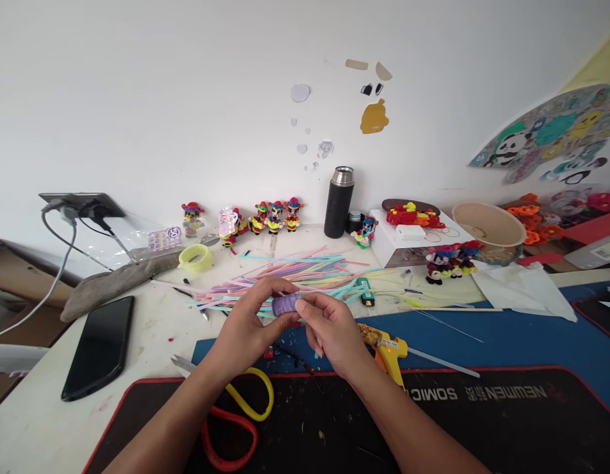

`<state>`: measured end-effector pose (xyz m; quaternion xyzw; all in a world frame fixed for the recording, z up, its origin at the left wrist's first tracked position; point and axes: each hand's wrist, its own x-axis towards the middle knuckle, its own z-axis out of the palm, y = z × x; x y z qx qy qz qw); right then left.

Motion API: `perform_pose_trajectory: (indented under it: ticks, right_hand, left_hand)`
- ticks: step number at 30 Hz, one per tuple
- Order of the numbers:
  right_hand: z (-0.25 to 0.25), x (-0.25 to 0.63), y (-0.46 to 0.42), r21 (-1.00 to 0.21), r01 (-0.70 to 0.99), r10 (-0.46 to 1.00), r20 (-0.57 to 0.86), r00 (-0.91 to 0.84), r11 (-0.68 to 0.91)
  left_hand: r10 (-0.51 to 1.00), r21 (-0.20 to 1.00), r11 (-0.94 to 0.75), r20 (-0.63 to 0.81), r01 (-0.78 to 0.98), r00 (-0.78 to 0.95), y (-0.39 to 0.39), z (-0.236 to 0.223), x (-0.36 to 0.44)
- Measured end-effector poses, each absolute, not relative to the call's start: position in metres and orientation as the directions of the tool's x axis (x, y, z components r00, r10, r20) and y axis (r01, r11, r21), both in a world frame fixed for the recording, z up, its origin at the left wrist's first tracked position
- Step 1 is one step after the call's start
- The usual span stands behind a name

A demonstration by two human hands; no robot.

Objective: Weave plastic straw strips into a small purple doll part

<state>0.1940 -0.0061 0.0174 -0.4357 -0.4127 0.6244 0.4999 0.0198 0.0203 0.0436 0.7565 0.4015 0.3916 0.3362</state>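
Observation:
Between both hands is a small purple fuzzy coil [283, 304], seemingly wound from pipe cleaner, held above the desk mat. My left hand [253, 326] curls round its left end, fingers above and thumb below. At its right end, my right hand [329, 329] pinches with thumb and forefinger. Behind them lies a loose pile of pastel pipe cleaners [289, 271]. Scissors [235, 421] with one red and one yellow handle lie partly under my left forearm. A yellow glue gun [393, 352] with a translucent glue stick rests just beyond my right wrist.
A black phone [98, 345] lies at the left on the white desk. Along the wall stand several fuzzy dolls [275, 217] and a black thermos [339, 204]. A yellow-green roll [195, 258], a white box [393, 247] and a beige bowl [489, 224] are farther back. The black mat [457, 434] has a red edge.

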Motion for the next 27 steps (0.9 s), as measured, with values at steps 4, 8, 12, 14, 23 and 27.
perform_pose_trajectory:
  ticks: [4,8,12,14,23,27]
  right_hand:
    - [0.0171,0.1942,-0.0057,-0.951,-0.265,0.984,-0.132,-0.118,-0.159]
    - [0.0174,0.1943,-0.0057,-0.950,-0.267,0.984,-0.132,-0.122,-0.161]
    - [0.0177,0.1945,-0.0061,-0.950,-0.265,0.983,-0.136,-0.122,-0.164]
    - [0.0177,0.1944,-0.0061,-0.950,-0.265,0.984,-0.136,-0.119,-0.164]
    - [0.0158,0.1927,-0.0063,-0.942,-0.283,0.981,-0.151,-0.120,-0.180]
    - [0.0145,0.1929,-0.0076,-0.945,-0.283,0.983,-0.132,-0.129,-0.164]
  left_hand:
    - [0.863,0.795,-0.477,0.343,0.374,0.372,0.0187,0.0443,0.0212]
    - [0.852,0.777,-0.503,0.371,0.379,0.369,0.0183,0.0445,0.0223]
    - [0.829,0.740,-0.548,0.416,0.390,0.374,0.0186,0.0436,0.0230]
    - [0.815,0.716,-0.571,0.438,0.401,0.378,0.0187,0.0428,0.0228]
    - [0.762,0.621,-0.647,0.507,0.442,0.402,0.0198,0.0398,0.0223]
    - [0.741,0.586,-0.672,0.542,0.453,0.398,0.0207,0.0391,0.0218]
